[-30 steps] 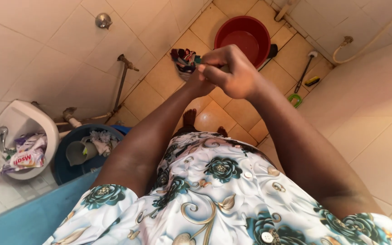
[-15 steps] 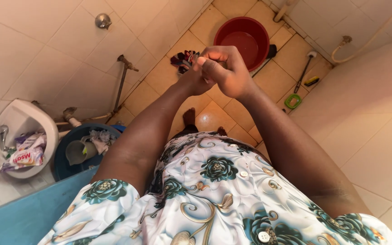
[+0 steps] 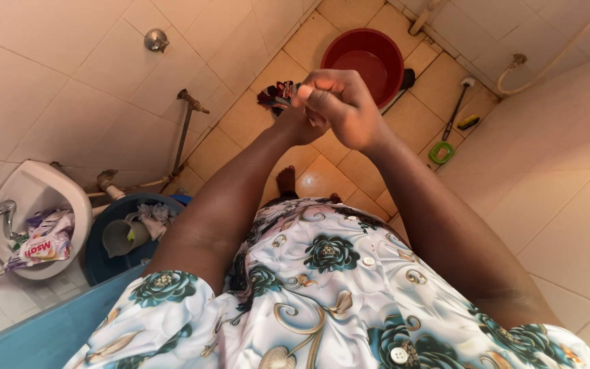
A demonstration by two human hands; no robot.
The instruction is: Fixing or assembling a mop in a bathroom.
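I stand looking down at a tiled bathroom floor, both arms stretched out in front of my flowered dress (image 3: 329, 287). My right hand (image 3: 339, 109) is clenched in a fist on top, thumb pressed to the fingers. My left hand (image 3: 296, 126) lies under it, mostly hidden, and seems closed on a small dark multi-coloured cloth (image 3: 274, 96) that sticks out to the left of the fists. Whether the right fist holds anything is hidden.
A red basin (image 3: 363, 55) stands on the floor beyond my hands. A green-handled brush (image 3: 440, 152) and a long scrubber (image 3: 460, 102) lie on the right. A blue bucket (image 3: 114, 239) with a cup and rags and a white sink (image 3: 32, 198) holding a detergent packet are on the left.
The cloth showed more fully beside my hands a second ago; now my fists have closed over more of it. My right hand has turned slightly. The view has shifted a little.
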